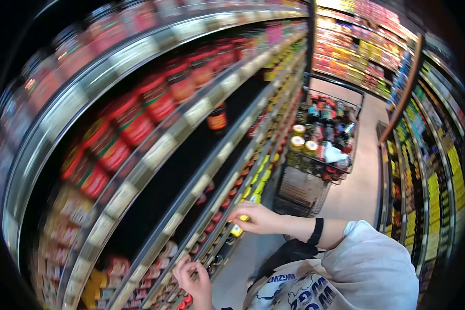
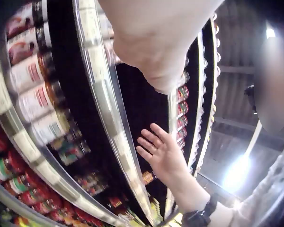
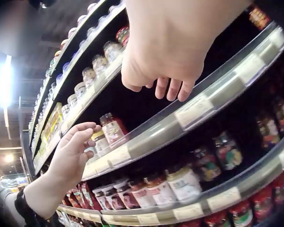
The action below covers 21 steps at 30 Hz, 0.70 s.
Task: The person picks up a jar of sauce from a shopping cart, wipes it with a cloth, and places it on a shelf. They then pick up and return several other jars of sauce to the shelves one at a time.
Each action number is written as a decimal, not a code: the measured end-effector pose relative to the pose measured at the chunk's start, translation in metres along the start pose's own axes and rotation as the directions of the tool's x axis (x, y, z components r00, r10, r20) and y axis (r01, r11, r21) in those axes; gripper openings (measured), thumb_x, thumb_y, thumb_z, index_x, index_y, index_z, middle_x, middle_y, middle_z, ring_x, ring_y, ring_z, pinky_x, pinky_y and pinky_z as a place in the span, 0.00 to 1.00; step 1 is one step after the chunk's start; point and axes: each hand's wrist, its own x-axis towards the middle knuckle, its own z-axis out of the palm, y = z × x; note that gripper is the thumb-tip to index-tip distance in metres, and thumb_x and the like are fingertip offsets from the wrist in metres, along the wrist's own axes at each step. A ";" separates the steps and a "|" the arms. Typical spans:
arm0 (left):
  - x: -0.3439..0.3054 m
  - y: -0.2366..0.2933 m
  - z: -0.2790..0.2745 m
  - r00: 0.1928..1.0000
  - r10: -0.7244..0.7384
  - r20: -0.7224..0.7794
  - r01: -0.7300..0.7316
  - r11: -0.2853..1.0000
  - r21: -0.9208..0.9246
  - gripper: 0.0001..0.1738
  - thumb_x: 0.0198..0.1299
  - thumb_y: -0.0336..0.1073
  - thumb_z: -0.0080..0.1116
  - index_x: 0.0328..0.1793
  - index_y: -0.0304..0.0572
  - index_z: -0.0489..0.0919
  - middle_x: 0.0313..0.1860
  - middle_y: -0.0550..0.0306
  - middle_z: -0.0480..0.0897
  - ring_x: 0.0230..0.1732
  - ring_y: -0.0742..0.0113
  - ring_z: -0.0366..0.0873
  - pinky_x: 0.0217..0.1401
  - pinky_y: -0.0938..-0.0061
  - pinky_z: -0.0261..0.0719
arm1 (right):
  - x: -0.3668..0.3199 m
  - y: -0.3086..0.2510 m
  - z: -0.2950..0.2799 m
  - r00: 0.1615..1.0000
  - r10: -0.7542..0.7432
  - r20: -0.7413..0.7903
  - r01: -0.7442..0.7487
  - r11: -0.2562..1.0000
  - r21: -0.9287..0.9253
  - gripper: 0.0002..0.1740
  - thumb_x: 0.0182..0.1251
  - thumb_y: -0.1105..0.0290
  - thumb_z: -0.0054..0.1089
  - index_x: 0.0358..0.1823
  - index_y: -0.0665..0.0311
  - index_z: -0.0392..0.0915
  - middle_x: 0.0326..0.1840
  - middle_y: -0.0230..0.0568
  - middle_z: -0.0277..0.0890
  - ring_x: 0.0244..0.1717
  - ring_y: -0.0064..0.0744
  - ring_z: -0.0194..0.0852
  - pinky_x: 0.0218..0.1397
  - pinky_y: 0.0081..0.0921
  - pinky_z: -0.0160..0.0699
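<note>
Your left hand curls at a jar up front on a low shelf, can't tell if it's actually gripping, while your right hand rests open-fingered on a nearby rail, probably for balance.

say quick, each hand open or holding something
left hand: grip curled round a small jar
right hand: open, holds nothing

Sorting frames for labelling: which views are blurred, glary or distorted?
Head view: fisheye bending, motion blur on red-labelled jars at left, black wire shopping cart sharper. Left wrist view: bright ceiling lamp flares. Right wrist view: close right hand looks soft.
</note>
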 end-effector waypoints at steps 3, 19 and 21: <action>0.011 0.029 0.067 0.979 0.088 0.185 -0.068 0.991 -0.112 0.07 0.50 0.23 0.61 0.35 0.38 0.76 0.46 0.46 0.81 0.45 0.52 0.76 0.48 0.64 0.72 | -0.051 0.042 -0.073 0.986 0.139 -0.096 -0.147 0.986 -0.078 0.07 0.64 0.72 0.59 0.41 0.63 0.80 0.38 0.44 0.80 0.44 0.44 0.80 0.48 0.35 0.79; 0.053 0.189 0.394 0.674 0.038 0.738 0.223 0.942 -0.252 0.06 0.54 0.22 0.62 0.36 0.34 0.76 0.38 0.51 0.84 0.37 0.66 0.80 0.45 0.73 0.77 | -0.202 0.242 -0.399 0.514 0.552 -0.657 -0.693 0.718 0.061 0.11 0.64 0.74 0.58 0.47 0.69 0.75 0.34 0.39 0.79 0.35 0.26 0.77 0.42 0.24 0.76; 0.056 0.202 0.416 0.655 0.048 0.754 0.191 0.955 -0.227 0.06 0.54 0.22 0.62 0.36 0.34 0.76 0.38 0.52 0.84 0.39 0.66 0.80 0.46 0.73 0.77 | -0.193 0.261 -0.429 0.469 0.615 -0.634 -0.735 0.669 0.105 0.14 0.63 0.75 0.58 0.50 0.69 0.73 0.31 0.37 0.77 0.33 0.26 0.76 0.41 0.24 0.76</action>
